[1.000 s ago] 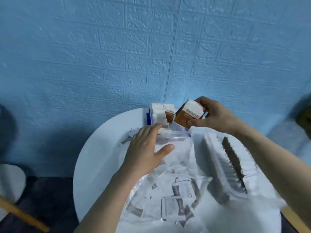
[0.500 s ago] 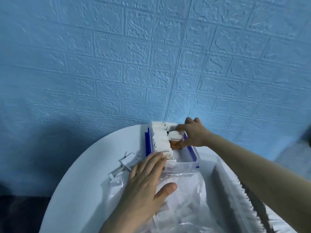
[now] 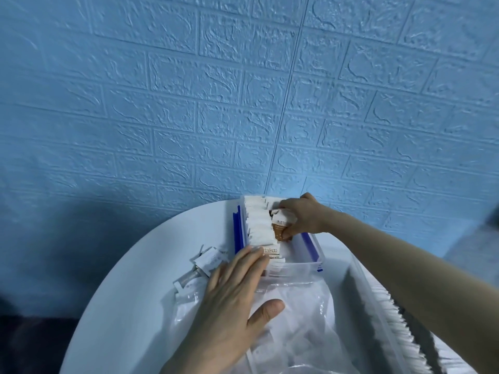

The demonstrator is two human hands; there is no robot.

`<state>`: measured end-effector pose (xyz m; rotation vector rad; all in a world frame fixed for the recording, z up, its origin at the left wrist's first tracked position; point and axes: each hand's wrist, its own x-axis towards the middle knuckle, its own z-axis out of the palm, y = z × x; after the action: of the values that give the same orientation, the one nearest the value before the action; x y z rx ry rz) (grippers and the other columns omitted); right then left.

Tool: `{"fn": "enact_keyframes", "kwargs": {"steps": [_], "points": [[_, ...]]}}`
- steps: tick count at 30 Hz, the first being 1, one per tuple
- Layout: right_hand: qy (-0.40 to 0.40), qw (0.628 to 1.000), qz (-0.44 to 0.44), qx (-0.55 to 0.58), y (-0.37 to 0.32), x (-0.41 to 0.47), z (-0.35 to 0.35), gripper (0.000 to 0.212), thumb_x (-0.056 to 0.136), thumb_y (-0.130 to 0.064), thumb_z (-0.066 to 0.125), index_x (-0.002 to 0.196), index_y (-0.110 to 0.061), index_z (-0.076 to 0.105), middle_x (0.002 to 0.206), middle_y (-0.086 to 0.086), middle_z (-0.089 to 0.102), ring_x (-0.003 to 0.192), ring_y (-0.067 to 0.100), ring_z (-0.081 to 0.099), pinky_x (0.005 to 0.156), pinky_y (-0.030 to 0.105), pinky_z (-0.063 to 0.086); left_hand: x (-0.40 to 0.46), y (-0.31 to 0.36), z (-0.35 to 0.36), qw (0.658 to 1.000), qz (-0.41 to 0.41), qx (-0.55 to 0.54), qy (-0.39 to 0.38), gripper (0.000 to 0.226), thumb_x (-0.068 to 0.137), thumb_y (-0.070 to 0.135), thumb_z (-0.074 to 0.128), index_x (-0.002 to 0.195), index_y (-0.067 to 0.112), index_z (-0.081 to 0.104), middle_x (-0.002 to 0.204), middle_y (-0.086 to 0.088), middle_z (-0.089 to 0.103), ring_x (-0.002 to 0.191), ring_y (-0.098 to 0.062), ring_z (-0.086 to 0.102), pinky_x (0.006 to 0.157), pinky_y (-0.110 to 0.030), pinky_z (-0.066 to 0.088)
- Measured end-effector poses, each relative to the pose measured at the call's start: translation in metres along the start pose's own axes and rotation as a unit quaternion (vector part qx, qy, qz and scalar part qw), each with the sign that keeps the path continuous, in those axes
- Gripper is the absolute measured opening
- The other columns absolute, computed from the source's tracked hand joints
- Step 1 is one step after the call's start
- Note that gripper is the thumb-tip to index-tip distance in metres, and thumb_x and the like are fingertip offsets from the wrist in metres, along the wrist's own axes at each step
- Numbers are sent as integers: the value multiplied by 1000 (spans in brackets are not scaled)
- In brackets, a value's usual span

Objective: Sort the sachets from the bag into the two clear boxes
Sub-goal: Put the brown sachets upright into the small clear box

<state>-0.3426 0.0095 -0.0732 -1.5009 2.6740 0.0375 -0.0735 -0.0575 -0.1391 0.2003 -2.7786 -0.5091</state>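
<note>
Head view, the only view supplied. A round white table (image 3: 129, 306) stands against a blue brick-pattern wall (image 3: 189, 103).

The far clear box (image 3: 314, 249), with blue side clips, sits at the table's far edge, its long axis running away from the viewer toward the wall. Inside it, along the left side, a row of white sachets (image 3: 259, 225) stands on edge, packed face to face, the row following the box's long axis.

The right hand (image 3: 299, 215) is over this box with fingers curled, pinching a brown-and-white sachet (image 3: 280, 228). That sachet is held upright, white end up and brown end down, its printed face toward the viewer, immediately right of the white row. Whether it touches the box floor cannot be told.

The left hand (image 3: 232, 300) lies palm down with fingers straight and together, thumb spread. Its fingertips reach the near end of the white row; the palm rests on the clear plastic bag (image 3: 302, 327). It grips nothing.

The bag lies flat on the table near the viewer, with sachets dimly visible through the film; their orientation cannot be told.

The second clear box (image 3: 361, 290) sits on the right, long axis running diagonally toward the lower right, holding a dense row of sachets on edge.

Several loose sachets (image 3: 205, 263) lie scattered on the table just left of the far box, pointing in mixed directions.
</note>
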Motion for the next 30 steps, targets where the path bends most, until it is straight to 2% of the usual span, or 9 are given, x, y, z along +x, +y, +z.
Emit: {"fn": "enact_keyframes", "kwargs": {"steps": [2, 5, 10, 15, 18, 21, 23, 26, 30], "points": [[46, 999, -12, -11, 2, -1, 0, 72, 67, -46, 80, 129, -25, 48, 113, -5, 49, 112, 23, 42, 91, 27, 24, 0, 0, 0, 1000, 2, -3, 1, 77, 73, 79, -10, 142, 46, -15, 146, 35, -25, 132, 14, -31, 117, -25, -5], [83, 995, -42, -44, 0, -6, -1, 73, 66, -44, 81, 128, -24, 47, 114, -4, 43, 110, 17, 44, 83, 23, 17, 0, 0, 0, 1000, 3, 5, 2, 77, 73, 79, -11, 142, 45, -16, 145, 35, -26, 131, 14, -32, 115, -21, -7], [125, 988, -16, -84, -4, -20, 0, 73, 74, -43, 75, 136, -24, 42, 122, -4, 46, 110, 16, 48, 95, 27, 22, 1, 0, -1, 1000, 0, 0, 2, 78, 72, 78, -9, 143, 45, -14, 146, 35, -25, 132, 14, -31, 116, -24, -5], [127, 959, -12, -255, -14, -22, 1, 50, 83, -53, 59, 126, -29, 54, 115, -6, 56, 114, 19, 40, 93, 32, 26, 0, 1, -3, 1000, 3, 1, -5, 70, 72, 77, -10, 133, 48, -25, 143, 36, -29, 131, 14, -33, 116, -25, -6], [120, 954, 28, -273, -15, -20, -1, 61, 80, -62, 58, 123, -19, 52, 119, -1, 55, 113, 21, 40, 94, 34, 27, 0, 1, -3, 1000, 4, 3, -9, 69, 71, 77, -11, 132, 48, -26, 142, 36, -31, 130, 14, -34, 116, -25, -5], [106, 951, 21, -289, -15, -19, 3, 67, 86, -58, 53, 136, -15, 40, 132, 2, 50, 122, 23, 37, 99, 35, 26, 0, 1, -2, 1000, 3, -1, -7, 71, 71, 77, -10, 134, 48, -24, 142, 37, -31, 130, 14, -34, 117, -27, -3], [84, 953, 21, -292, -16, -20, 6, 82, 86, -62, 49, 145, -9, 27, 143, 5, 40, 131, 24, 32, 105, 36, 23, 0, 1, -1, 1000, 4, -7, -7, 70, 71, 78, -9, 133, 49, -24, 142, 37, -30, 131, 14, -33, 117, -28, -3], [57, 958, 49, -277, -17, -20, 5, 104, 77, -76, 46, 146, -3, 20, 146, 9, 35, 136, 24, 26, 110, 38, 19, 0, 0, 0, 1000, 4, -9, -4, 69, 71, 78, -8, 132, 49, -25, 143, 37, -30, 131, 14, -33, 117, -27, -3], [42, 966, 44, -253, -19, -16, 5, 107, 81, -72, 48, 149, -2, 5, 153, 11, 24, 142, 25, 20, 115, 38, 11, 0, 0, 0, 1000, 10, -1, 7, 74, 72, 78, -8, 137, 46, -22, 145, 34, -29, 130, 14, -34, 112, -17, -13]]}}
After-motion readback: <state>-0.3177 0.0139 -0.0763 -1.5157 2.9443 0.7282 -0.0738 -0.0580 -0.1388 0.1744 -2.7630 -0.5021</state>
